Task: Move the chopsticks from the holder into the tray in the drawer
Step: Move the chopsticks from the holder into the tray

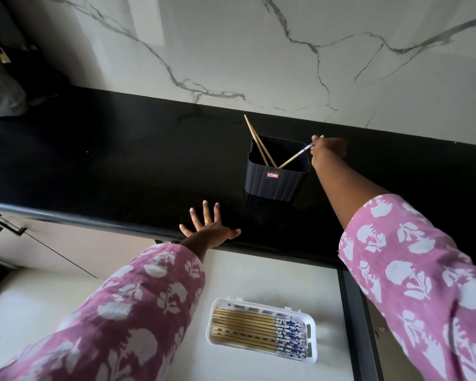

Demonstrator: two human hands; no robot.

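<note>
A dark ribbed holder (275, 180) stands on the black counter. Two plain wooden chopsticks (256, 138) lean to its left side. A third chopstick (294, 158) with a blue-and-white top leans right, and my right hand (327, 152) pinches its upper end just beside the holder's rim. My left hand (209, 226) rests flat on the counter's front edge with fingers spread. Below, in the open drawer, a white tray (312, 345) holds several chopsticks (248, 329) lying side by side, patterned ends to the right.
The black counter (121, 160) runs along a white marble wall. A grey bag (0, 92) lies at its far left. The drawer's pale floor (272, 273) spreads around the tray, with a dark drawer side (355, 312) on the right.
</note>
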